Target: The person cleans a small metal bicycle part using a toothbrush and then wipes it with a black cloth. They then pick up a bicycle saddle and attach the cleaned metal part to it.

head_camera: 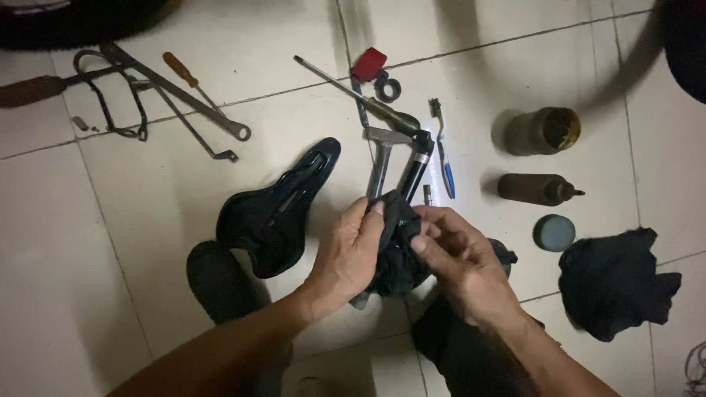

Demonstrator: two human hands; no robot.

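Both hands meet low in the middle of the view over a pale tiled floor [147, 220]. The left hand [346, 257] is closed around a black rag [397, 250], thumb and fingers pinching its upper edge, while the right hand [463, 265] grips the same rag from the other side, its fingers curled over the cloth. The rag is bunched between the two palms and seems to wrap something, which is hidden. Just beyond the hands a black seat post [417, 165] and a grey metal hammer [382, 158] lie side by side, pointing away from the person. To the left of them a black bicycle saddle [276, 209] lies upside down, rails showing. Farther up sit a long screwdriver with a dark handle [360, 92], a red plastic piece [369, 62], a small black ring [387, 87] and a toothbrush with a blue handle [443, 158]. On the right stand three containers: an open brownish jar [540, 131] lying on its side, a brown bottle with a nozzle [537, 189] also on its side, and a round blue-grey lid [554, 232]. A second black cloth [614, 283] lies crumpled at the far right. Wrenches and an orange-handled screwdriver [187, 73] are scattered at upper left.
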